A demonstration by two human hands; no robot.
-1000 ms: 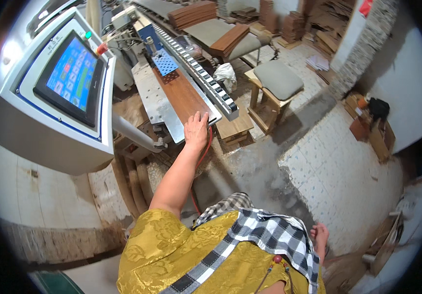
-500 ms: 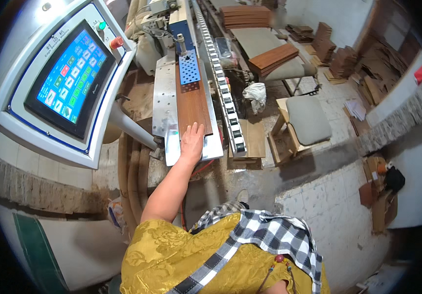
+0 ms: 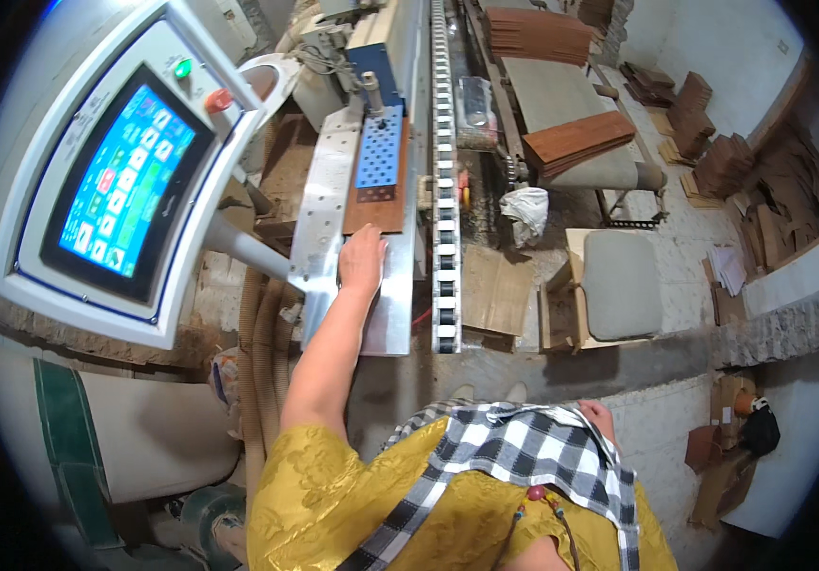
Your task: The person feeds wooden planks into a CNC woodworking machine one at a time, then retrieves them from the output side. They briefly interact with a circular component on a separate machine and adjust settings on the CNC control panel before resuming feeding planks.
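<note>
A flat reddish-brown wood board (image 3: 381, 217) lies on the metal bed (image 3: 392, 305) of a machine. Its far part is under a blue perforated plate (image 3: 378, 157). My left hand (image 3: 362, 259) reaches forward over the bed, palm down, with its fingertips on the board's near end. Those fingers lie stretched against the wood and are not wrapped round it. By the right edge of my black-and-white checked apron (image 3: 524, 447) is my right hand (image 3: 598, 417), partly in view; most of its fingers are hidden.
A control panel (image 3: 124, 190) on an arm stands at the left. Right of the bed runs a roller chain track (image 3: 445, 238). Beyond it are board stacks (image 3: 581, 143) on a conveyor (image 3: 562, 95), a grey-padded stool (image 3: 619, 285) and a white bag (image 3: 525, 215).
The board has slid farther forward under the blue plate, with my left hand following to its near end. My right hand has come into view beside the apron. The whole view has shifted.
</note>
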